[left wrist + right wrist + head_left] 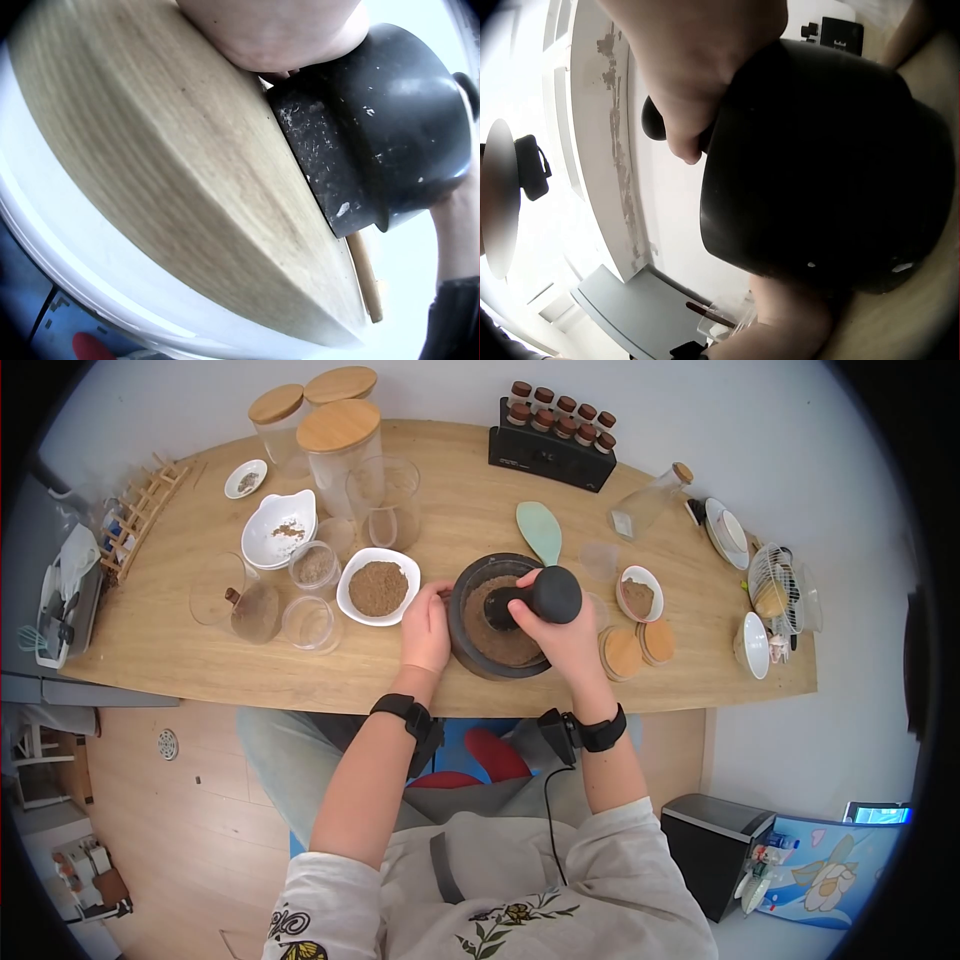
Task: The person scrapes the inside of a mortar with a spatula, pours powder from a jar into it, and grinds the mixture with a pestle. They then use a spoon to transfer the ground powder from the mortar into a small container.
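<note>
A black mortar (468,645) with brown powder (519,645) inside stands near the table's front edge. My right hand (560,635) grips the black pestle (556,596) just under its round knob, and the pestle leans in the mortar. On the other side, my left hand (427,635) holds the mortar's outer wall, with fingers bent along it. In the left wrist view, the mortar (375,127) shows its scuffed, powder-flecked side, and most left fingers are hidden. The right wrist view has the dark mortar (817,172) filling the middle, with the right hand (697,75) above it.
Left of the mortar are a white bowl of brown powder (378,589), glass jars (312,622) and another white bowl (262,535). A green spoon rest (540,532) lies behind. To the right are wooden-lidded jars (622,652) and a small powder bowl (638,596). A spice rack (550,457) stands at the back.
</note>
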Tool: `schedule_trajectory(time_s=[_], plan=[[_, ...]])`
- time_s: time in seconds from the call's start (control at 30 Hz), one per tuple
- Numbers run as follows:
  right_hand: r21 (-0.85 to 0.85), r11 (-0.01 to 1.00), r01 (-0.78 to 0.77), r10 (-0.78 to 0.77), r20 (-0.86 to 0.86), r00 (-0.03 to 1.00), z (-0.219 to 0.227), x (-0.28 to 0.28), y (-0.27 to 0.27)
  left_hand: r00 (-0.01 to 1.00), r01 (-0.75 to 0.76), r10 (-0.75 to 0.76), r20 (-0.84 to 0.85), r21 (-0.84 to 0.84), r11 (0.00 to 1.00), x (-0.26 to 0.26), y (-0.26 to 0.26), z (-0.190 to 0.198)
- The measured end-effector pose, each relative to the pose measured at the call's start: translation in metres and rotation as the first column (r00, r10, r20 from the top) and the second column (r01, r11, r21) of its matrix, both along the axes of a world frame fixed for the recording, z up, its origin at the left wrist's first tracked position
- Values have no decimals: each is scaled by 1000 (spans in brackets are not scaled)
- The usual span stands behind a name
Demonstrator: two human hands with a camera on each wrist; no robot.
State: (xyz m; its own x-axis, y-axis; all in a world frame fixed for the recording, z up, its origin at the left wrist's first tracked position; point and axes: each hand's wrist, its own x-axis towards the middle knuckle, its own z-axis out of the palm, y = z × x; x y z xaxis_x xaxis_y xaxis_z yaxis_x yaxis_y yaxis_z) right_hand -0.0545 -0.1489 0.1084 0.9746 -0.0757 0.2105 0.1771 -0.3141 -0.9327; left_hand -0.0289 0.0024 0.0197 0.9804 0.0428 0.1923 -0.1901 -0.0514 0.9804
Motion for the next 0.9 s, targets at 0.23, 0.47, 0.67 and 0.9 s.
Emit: schedule_trajectory(time_s=[0.23, 0.47, 0.67, 0.9], plan=[[-197, 977, -81, 91, 42, 995, -1, 3, 2, 1000, -2, 2, 1, -14, 1000, -1, 0, 1], [-187, 980, -74, 83, 44, 996, 1, 4, -2, 1000, -3, 3, 10, -15, 1000, 0, -1, -2], [-240, 970, -36, 56, 78, 995, 1, 2, -1, 1000, 9, -9, -4, -19, 1000, 0, 0, 1], [-322, 941, -107, 120, 20, 993, 5, -1, -2, 1000, 8, -9, -12, -32, 999, -1, 0, 1]])
